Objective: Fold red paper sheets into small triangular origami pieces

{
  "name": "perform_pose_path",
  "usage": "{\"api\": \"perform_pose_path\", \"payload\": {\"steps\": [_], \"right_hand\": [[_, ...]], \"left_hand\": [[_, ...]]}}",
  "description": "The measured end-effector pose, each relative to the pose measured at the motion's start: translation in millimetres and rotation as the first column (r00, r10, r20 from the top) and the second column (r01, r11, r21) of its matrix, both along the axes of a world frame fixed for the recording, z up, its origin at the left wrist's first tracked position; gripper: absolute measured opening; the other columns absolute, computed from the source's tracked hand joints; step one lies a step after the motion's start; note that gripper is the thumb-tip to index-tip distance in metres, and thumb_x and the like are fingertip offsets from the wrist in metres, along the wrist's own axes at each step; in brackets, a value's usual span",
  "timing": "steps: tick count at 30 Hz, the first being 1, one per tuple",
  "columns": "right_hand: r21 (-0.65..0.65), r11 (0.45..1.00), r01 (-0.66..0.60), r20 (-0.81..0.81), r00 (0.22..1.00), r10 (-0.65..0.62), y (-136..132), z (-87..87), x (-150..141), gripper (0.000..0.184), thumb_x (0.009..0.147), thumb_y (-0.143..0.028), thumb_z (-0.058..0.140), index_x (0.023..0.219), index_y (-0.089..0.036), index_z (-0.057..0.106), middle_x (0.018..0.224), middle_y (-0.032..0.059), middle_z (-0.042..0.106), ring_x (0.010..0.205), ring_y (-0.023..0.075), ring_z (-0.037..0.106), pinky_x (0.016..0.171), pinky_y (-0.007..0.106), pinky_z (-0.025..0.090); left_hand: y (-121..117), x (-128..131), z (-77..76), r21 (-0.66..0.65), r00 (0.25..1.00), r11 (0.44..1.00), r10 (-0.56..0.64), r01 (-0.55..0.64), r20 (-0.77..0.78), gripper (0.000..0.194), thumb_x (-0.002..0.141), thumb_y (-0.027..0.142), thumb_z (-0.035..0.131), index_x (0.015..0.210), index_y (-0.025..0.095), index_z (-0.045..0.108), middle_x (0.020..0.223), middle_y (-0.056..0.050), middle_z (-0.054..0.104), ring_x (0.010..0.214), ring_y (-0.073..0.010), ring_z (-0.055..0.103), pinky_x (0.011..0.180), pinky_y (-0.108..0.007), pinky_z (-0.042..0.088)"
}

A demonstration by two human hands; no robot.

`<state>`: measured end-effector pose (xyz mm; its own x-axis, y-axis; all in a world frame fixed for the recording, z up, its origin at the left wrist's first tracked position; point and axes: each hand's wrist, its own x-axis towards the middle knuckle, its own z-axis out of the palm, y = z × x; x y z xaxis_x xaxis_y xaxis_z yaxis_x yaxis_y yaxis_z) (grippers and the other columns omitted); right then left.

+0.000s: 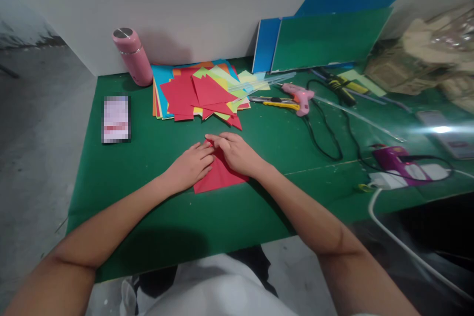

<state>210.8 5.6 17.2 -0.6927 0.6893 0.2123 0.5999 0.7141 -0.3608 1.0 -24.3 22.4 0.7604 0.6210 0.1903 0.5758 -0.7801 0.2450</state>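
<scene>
A red sheet of paper (222,177) lies on the green table in front of me, apparently folded, with its top narrowing under my fingers. My left hand (196,163) rests flat on its left side, fingers stretched out. At the top of the paper, my right hand (237,152) has its fingers bent and pressed together on the edge, close to the left fingertips. Both hands cover much of the upper part of the sheet.
Beyond the hands lies a pile of coloured paper (181,94), with a pink bottle (134,59) to its left. A phone (116,119) lies at left. A yellow cutter (283,103), a pink glue gun (300,98) and a purple device (398,162) with cables lie at right.
</scene>
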Motion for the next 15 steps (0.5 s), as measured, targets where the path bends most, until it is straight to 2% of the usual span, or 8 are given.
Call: {"api": "perform_pose_path", "payload": {"steps": [4,9,15], "right_hand": [[0.004,1.000,0.001,-0.020,1.000,-0.001,-0.6,-1.7,-0.7,0.043,0.097,-0.013,0.033,0.137,-0.009,0.047,0.137,0.0170,0.057,0.117,0.0280,0.053,0.098,0.049,0.045],[0.028,1.000,0.002,-0.015,1.000,-0.002,-0.9,-2.7,0.8,0.044,0.097,-0.014,0.033,0.139,-0.011,0.046,0.139,0.0161,0.056,0.119,0.0284,0.052,0.098,0.050,0.044],[0.017,0.999,-0.042,0.004,0.999,0.042,-1.1,2.0,3.6,0.042,0.099,-0.017,0.031,0.138,-0.013,0.049,0.131,0.0173,0.061,0.118,0.0281,0.053,0.095,0.049,0.044]], "left_hand": [[-1.6,0.4,2.6,0.064,0.999,0.997,0.033,-0.033,-0.008,0.023,0.097,0.025,0.047,0.107,0.014,0.065,0.128,-0.012,0.064,0.127,-0.0310,0.050,0.106,-0.051,0.041],[-4.7,1.8,6.1,0.094,0.997,0.993,0.072,-0.069,-0.029,0.023,0.098,0.026,0.046,0.105,0.016,0.065,0.126,-0.008,0.066,0.114,-0.0290,0.055,0.091,-0.045,0.044],[-7.3,2.8,8.7,0.071,0.992,0.991,0.119,-0.116,-0.041,0.022,0.098,0.026,0.048,0.107,0.021,0.067,0.126,-0.006,0.065,0.113,-0.0293,0.052,0.090,-0.046,0.038]]}}
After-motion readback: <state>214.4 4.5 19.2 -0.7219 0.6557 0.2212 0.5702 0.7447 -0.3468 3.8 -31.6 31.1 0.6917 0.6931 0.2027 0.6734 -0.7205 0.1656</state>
